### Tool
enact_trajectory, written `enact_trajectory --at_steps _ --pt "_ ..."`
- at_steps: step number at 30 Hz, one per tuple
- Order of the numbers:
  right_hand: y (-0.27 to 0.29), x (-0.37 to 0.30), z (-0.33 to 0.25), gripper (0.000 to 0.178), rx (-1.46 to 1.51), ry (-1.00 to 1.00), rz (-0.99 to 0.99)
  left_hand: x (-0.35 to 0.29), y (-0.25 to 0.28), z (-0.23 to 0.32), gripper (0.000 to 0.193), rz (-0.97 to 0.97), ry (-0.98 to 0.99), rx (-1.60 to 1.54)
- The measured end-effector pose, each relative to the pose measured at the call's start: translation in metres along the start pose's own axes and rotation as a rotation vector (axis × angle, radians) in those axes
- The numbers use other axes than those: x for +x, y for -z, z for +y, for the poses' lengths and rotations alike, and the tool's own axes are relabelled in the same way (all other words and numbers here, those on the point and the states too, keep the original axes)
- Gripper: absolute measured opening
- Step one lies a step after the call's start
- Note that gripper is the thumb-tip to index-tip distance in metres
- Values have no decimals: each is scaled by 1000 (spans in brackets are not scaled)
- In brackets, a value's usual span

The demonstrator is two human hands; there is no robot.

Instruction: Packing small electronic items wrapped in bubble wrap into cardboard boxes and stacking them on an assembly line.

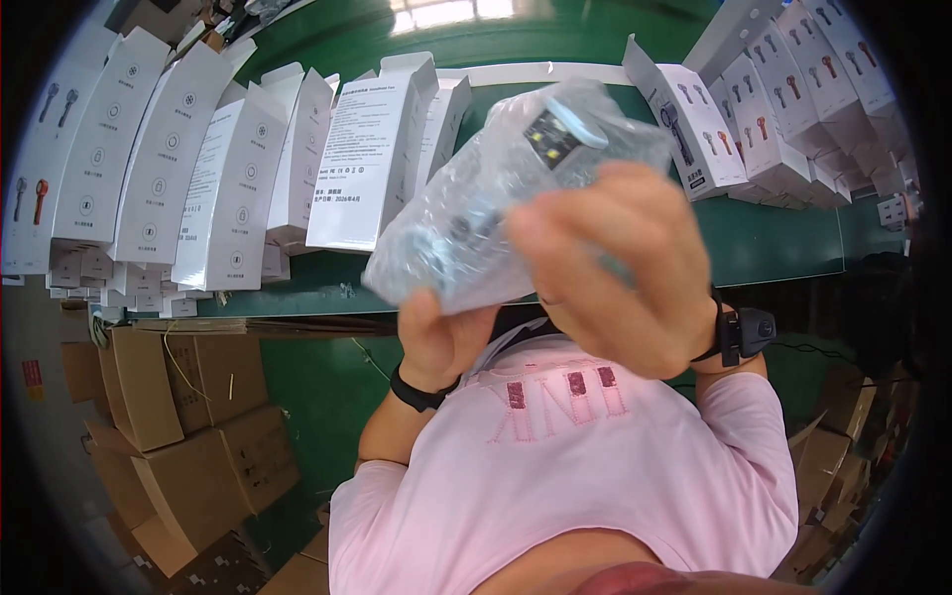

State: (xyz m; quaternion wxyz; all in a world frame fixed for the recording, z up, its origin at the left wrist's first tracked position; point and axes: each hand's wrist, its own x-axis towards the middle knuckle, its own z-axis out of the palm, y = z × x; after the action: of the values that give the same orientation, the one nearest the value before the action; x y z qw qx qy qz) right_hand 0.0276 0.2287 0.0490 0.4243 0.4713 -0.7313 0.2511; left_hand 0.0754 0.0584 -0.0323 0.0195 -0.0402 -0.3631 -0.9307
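A clear bubble-wrap bag [451,213] is held up over the table's near edge, tilted with its upper end to the right. Through the film show pale blue parts and a dark square patch with yellow marks; their kind is hard to tell. My left hand [436,337] grips the bag's lower left end, thumb on the near face and fingers behind it. My right hand [625,268] is in front of the bag's right part, fingers curled into a pinch and slightly blurred. Whether film or something else is between those fingertips is hidden.
Open white cartons [367,164] stand in a row on the green table [783,238] to the left. More white boxes [699,129] with pictures of handheld fans stand at the right. Brown cardboard boxes [208,446] are stacked on the floor at left, others [823,446] at right.
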Motion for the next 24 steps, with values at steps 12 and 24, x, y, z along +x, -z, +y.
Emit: enact_trajectory --at_steps 12,24 --pt "-5 -3 9 34 -32 -138 3 13 -3 -9 81 -286 927 -943" --pt "15 -1 58 38 -70 -316 168 12 -3 0 75 -220 850 -702"
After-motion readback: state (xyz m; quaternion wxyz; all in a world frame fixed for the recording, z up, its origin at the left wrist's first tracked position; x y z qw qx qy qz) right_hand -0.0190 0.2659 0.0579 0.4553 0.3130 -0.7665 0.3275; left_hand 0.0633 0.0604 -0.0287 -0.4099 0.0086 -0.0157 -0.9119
